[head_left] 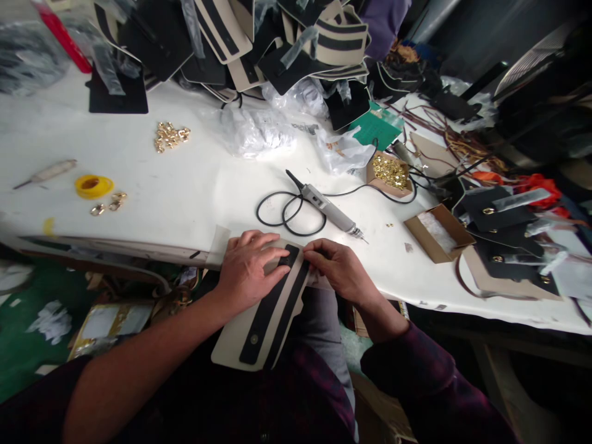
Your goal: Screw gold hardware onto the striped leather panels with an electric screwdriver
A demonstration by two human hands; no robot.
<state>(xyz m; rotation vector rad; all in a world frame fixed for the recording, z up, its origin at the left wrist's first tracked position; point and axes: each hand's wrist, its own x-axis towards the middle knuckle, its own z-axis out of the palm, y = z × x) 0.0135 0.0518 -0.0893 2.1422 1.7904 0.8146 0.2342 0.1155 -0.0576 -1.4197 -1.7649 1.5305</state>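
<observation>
A beige panel with two long black strips (266, 314) slants from my lap up to the table's front edge. My left hand (247, 268) lies over its upper part with fingers spread, the thumb and forefinger on either side of a small dark spot near one strip's end. A round metal snap (254, 339) shows at that strip's lower end. My right hand (335, 265) is closed in a pinch at the panel's upper right edge; what sits between the fingertips is hidden. Just beyond both hands lies a grey electric screwdriver (330, 206) with a coiled black cord.
A cardboard box of small gold parts (391, 172) and an open brown box (439, 234) stand right. Yellow tape (94, 185), gold clasps (170, 137) and an awl-like tool (46, 174) lie left. Stacked black and beige panels (222, 37) fill the back; finished-looking black pieces (499, 213) lie far right.
</observation>
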